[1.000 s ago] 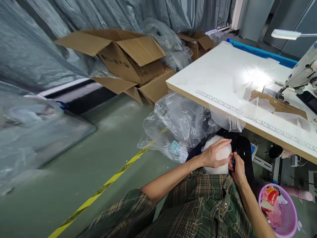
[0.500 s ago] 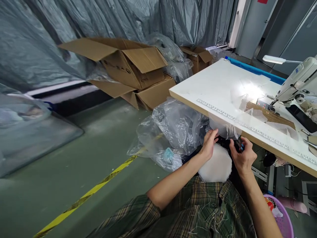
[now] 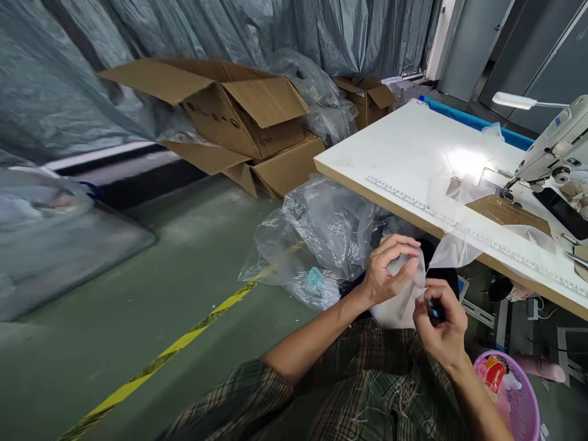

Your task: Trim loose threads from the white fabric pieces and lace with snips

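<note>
My left hand grips a piece of sheer white fabric between its thumb and fingers, over my lap. Close beside it, my right hand is closed, its fingertips pinching the edge of the same fabric. A small black-and-blue tool sits inside the right hand; its kind is mostly hidden. Under both hands, a white rounded piece rests on my lap, partly covered. Another sheer white piece hangs over the front edge of the table, just beyond my right hand.
The white sewing table carries a sewing machine, a lit lamp and brown card. Clear plastic bags lie left of my lap. A pink basket stands at lower right. Cardboard boxes stand behind.
Both hands have drawn back from under the table edge towards my lap, and closer together. The sheer fabric is now held up between them, covering part of the white rounded piece.
</note>
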Tool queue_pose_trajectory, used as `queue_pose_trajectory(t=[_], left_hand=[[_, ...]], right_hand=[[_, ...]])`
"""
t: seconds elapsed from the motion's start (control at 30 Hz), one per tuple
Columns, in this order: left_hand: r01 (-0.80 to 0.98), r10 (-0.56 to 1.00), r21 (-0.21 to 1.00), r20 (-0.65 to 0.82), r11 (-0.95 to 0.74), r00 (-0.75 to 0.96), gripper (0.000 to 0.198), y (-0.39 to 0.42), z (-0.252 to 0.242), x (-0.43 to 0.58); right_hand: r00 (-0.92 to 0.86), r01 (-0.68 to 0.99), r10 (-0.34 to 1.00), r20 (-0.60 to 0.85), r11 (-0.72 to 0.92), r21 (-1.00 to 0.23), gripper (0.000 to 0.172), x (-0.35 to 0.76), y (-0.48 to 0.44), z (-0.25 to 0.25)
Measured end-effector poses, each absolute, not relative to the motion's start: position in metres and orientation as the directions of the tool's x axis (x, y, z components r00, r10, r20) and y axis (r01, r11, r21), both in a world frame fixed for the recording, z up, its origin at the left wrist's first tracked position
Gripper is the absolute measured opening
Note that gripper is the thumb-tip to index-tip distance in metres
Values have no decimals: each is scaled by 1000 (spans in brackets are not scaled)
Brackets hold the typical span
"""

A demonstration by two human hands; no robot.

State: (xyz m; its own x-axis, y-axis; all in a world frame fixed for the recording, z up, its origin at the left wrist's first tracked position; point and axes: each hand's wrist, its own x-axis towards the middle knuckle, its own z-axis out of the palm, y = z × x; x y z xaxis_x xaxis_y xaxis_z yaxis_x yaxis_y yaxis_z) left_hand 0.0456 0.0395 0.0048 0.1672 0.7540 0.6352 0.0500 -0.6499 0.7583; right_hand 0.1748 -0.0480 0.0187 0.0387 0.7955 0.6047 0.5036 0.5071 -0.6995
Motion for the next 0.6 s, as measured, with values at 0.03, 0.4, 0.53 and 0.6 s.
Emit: queue_pose_trajectory(t=[0.03,0.4,0.53,0.6], left_hand=[[6,770,792,592,-611,236,34,39,3,47],[-148,643,892,-185,428,743,56,23,1,28],[-83,640,856,-314,510,701,46,23,5,21],[-25,623,854,-358,519,696,47,24,5,19]], right_hand=[[10,439,820,572,510,-739,15,172,-56,19],[99,167,988,117,99,-981,11,175,-80,-1],[79,133,994,81,70,-989,8,178,-76,-7],[75,125,995,69,60,-990,6,180,-75,-8]])
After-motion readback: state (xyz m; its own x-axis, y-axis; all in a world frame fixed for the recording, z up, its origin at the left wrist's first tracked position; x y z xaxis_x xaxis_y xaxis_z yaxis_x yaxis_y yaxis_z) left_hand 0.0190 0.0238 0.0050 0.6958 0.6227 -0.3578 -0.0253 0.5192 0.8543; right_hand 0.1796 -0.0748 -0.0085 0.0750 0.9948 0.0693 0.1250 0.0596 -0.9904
